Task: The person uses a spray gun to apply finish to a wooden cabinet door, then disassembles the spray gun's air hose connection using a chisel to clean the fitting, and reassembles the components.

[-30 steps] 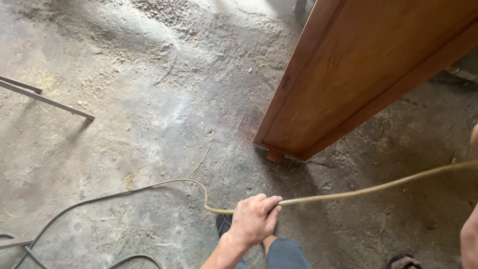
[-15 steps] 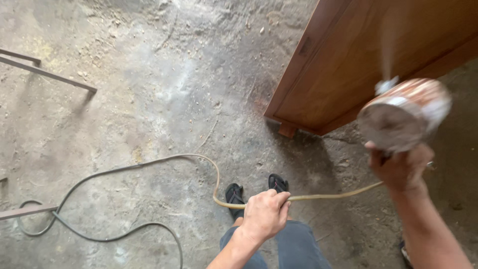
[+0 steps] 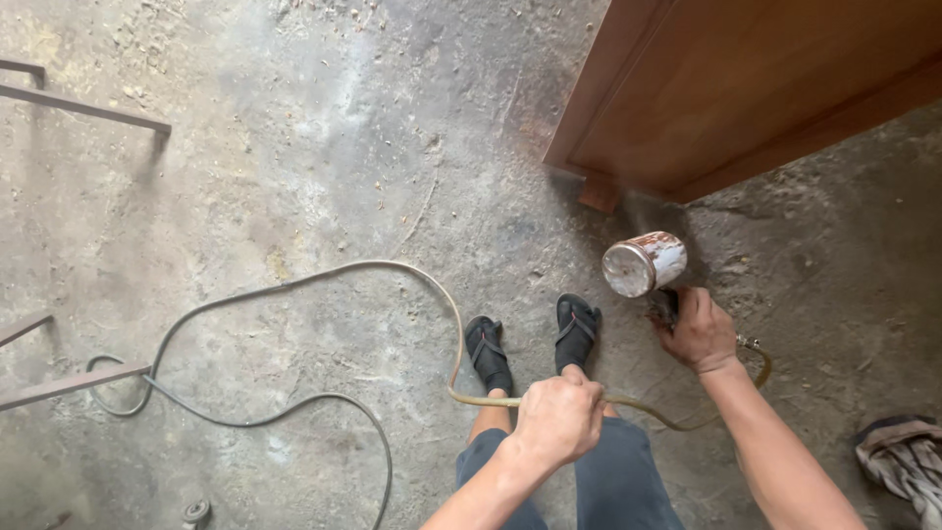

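A rough, dusty concrete floor (image 3: 294, 147) fills the view, stained grey and littered with grit. Nearest the camera, the left hand (image 3: 559, 417) is closed in a fist around a yellowish air hose (image 3: 432, 285), held just above the knees; both sandalled feet (image 3: 535, 344) are seen directly beyond that grip. From the fist the hose is led leftward in a loose arc across the floor and rightward, sagging low, to the right hand (image 3: 699, 332). The right hand is wrapped around the handle of a spray gun (image 3: 643, 265), whose paint-crusted metal cup stands just above the fingers; the trigger is hidden, so whether it is pressed cannot be told. A faint haze is noted between the cup and the corner of a brown wooden panel (image 3: 746, 88), propped on a small block just beyond the gun. The hose is judged soft, light and prone to kinking, best taken mid-length as here; the gun is judged rigid and top-heavy with its cup, best held by the handle. A crumpled rag (image 3: 903, 461) lies to the right of the gripping hand. Metal bars (image 3: 83, 108) lie well apart on the far left.
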